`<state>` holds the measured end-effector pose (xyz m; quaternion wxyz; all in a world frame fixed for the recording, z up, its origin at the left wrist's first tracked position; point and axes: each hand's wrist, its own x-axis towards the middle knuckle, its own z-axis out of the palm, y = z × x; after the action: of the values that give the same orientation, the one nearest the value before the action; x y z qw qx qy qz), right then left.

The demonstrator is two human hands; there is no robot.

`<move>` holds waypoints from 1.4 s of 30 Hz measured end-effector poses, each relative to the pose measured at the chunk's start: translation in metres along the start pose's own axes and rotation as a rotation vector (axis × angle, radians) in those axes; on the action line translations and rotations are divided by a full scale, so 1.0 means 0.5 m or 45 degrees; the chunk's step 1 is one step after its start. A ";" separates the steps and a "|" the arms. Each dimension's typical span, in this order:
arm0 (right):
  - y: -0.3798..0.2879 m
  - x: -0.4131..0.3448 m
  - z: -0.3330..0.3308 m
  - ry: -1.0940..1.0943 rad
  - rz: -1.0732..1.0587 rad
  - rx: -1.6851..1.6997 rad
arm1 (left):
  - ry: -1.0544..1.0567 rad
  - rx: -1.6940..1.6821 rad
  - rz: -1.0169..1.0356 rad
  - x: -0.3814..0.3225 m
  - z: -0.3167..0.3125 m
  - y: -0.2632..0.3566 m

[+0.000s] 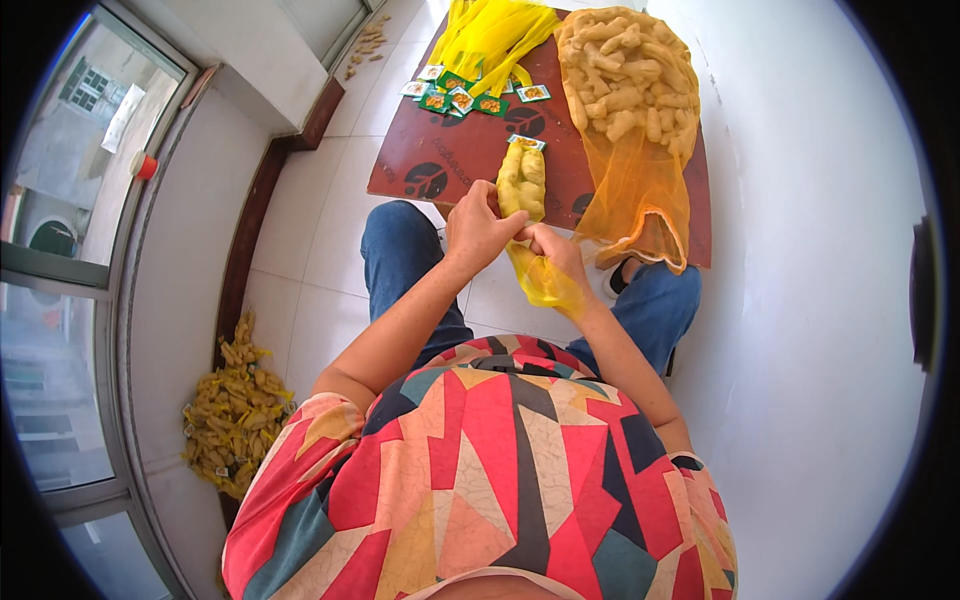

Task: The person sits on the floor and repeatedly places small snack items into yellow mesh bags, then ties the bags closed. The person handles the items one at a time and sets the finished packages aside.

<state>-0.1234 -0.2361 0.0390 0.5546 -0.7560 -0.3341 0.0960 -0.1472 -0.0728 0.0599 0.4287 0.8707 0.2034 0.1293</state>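
Note:
A narrow yellow mesh bag of ginger [523, 180] extends over the near edge of the table, a small printed label [527, 142] at its far end. My left hand [484, 219] pinches the bag's near end, just below the ginger. Close beside it, my right hand [553, 255] grips the gathered mesh between thumb and fingers. Loose yellow netting [544, 281] drapes over the back of my right hand and wrist. The fingertips of both hands nearly meet, so the exact pinch point is partly hidden.
On the red-brown board table [480, 169], empty yellow mesh sleeves [495, 34] with several labels lie at the back left. A large orange mesh sack of ginger [630, 82] fills the right side, its mouth hanging over the edge. Bagged ginger [238, 412] is heaped on the floor at left, by the wall.

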 end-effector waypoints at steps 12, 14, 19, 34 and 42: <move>-0.042 0.008 -0.031 0.088 -0.004 0.057 | -0.101 -0.355 0.224 -0.009 -0.003 -0.015; -0.041 0.006 -0.031 0.241 -0.049 -0.078 | -0.193 -0.622 -0.044 -0.009 0.004 -0.036; -0.033 0.046 -0.098 0.281 0.069 0.605 | -0.091 -0.490 0.071 -0.035 0.016 -0.070; -0.384 0.186 -0.182 -0.151 0.199 0.507 | -0.905 -0.885 0.240 -0.041 -0.244 0.254; -0.371 0.259 -0.272 -0.117 0.070 1.100 | -1.429 -1.491 0.270 0.037 -0.226 0.156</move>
<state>-0.0291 -0.2324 0.2855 0.8017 -0.4582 -0.2675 0.2753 -0.1570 -0.0286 0.1908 0.8376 0.4553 -0.2255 -0.2006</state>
